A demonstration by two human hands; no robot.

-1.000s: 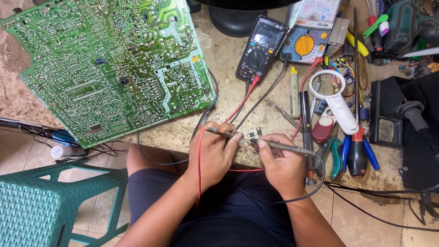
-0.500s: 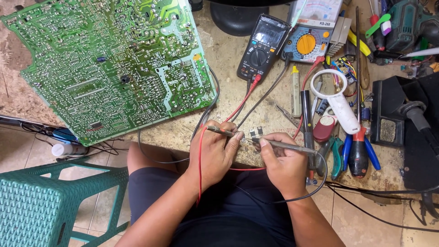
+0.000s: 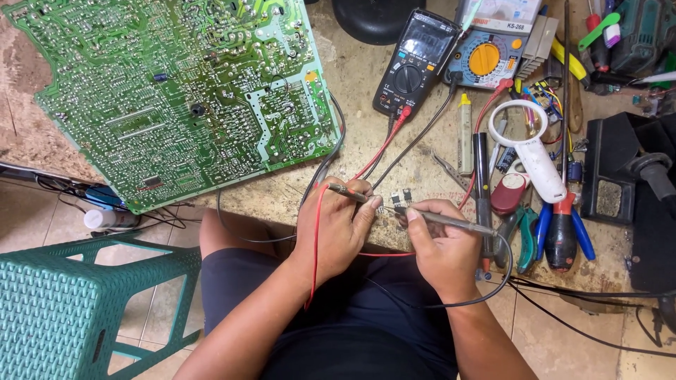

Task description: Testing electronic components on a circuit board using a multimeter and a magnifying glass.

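1. Fingers of the left hand (image 3: 336,225) pinch a probe with a red lead (image 3: 346,191); those of the right hand (image 3: 442,246) are closed pen-fashion round a probe with a black lead (image 3: 451,222). Both tips meet at a small black component (image 3: 399,198) lying on the workbench (image 3: 359,91) just ahead of the knuckles.
2. Big green circuit board (image 3: 176,91) lies solder-side up to the left, well apart from the probing.
3. Dark multimeter (image 3: 415,62) sits beyond the hands, both leads running back to it; its screen is too small to make out.
4. White magnifier (image 3: 529,144), pliers with blue handles (image 3: 542,236) and a screwdriver (image 3: 561,232) crowd the right side.
5. Doing this well, I judge, means resting both wrists on the bench edge, keeping each tip on a separate leg so they never bridge, and holding steady while glancing at the meter.
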